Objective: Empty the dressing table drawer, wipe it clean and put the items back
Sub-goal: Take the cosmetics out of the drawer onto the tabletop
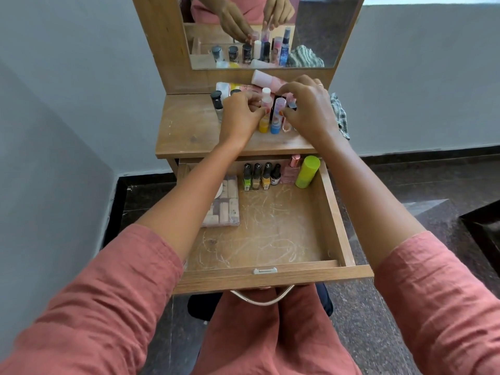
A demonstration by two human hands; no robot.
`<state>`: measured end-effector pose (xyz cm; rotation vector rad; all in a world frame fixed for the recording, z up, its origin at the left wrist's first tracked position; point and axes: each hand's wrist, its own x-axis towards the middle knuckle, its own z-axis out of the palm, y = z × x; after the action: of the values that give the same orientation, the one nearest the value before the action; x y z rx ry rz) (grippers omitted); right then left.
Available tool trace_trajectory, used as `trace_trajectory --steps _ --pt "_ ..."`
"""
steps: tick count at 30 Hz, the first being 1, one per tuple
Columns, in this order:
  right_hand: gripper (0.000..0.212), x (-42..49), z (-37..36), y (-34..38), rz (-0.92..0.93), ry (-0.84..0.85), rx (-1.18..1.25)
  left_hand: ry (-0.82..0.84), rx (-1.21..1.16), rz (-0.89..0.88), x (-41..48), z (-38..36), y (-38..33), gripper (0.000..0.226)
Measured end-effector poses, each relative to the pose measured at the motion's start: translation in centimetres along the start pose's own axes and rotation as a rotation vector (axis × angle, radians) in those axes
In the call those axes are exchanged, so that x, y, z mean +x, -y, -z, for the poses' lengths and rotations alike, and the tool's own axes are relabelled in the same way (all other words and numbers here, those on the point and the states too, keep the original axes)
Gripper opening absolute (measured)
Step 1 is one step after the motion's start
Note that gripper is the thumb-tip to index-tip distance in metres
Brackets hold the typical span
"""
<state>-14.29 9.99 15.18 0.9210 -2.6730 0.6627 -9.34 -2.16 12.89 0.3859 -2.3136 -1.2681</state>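
The wooden drawer [270,228] stands pulled out below the dressing table top [189,131]. Along its back wall stand several nail polish bottles [257,175], a pink perfume bottle [290,171] and a lime green bottle [307,171]. A makeup palette [224,204] lies at the drawer's left. Both hands are over a cluster of cosmetics on the table top. My left hand [240,117] pinches a small white-capped bottle with a yellow base [264,123]. My right hand [305,109] pinches the top of a tube with a blue base [276,123].
A checked cloth [339,115] lies at the table top's right edge, partly behind my right hand. A pink tube [266,79] lies against the mirror frame, and a dark-capped bottle [216,101] stands at the left. The mirror [324,31] rises behind. Dark floor surrounds the table.
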Motion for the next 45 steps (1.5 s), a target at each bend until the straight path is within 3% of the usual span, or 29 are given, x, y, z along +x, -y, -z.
trace_trajectory --steps 5,10,14,17,21,28,45 --pt "0.024 -2.1 -0.7 0.3 -0.027 -0.117 0.167 -0.047 0.018 0.003 -1.6 0.6 0.4 0.022" --pt "0.016 -6.0 -3.0 0.8 -0.042 -0.018 0.255 -0.055 -0.016 0.047 -5.4 0.2 2.3 0.017" --pt "0.020 -8.0 -5.2 1.0 -0.083 0.101 0.210 -0.026 0.032 0.092 -8.1 -0.6 4.4 0.011" --pt "0.025 -8.5 -6.4 1.3 -0.072 0.157 0.145 0.011 0.127 0.089 -8.8 -0.8 5.9 0.020" --pt "0.031 -8.5 -7.7 1.8 -0.016 0.155 -0.001 0.072 0.247 0.091 -8.8 -1.3 6.8 0.030" --pt "0.027 -8.6 -9.4 2.0 -0.055 0.147 -0.099 0.099 0.271 0.123 -8.0 -1.7 7.0 0.025" --pt "0.029 -7.5 -3.5 3.3 -0.023 0.177 0.190 0.027 0.091 0.075 -8.7 2.4 2.5 0.023"
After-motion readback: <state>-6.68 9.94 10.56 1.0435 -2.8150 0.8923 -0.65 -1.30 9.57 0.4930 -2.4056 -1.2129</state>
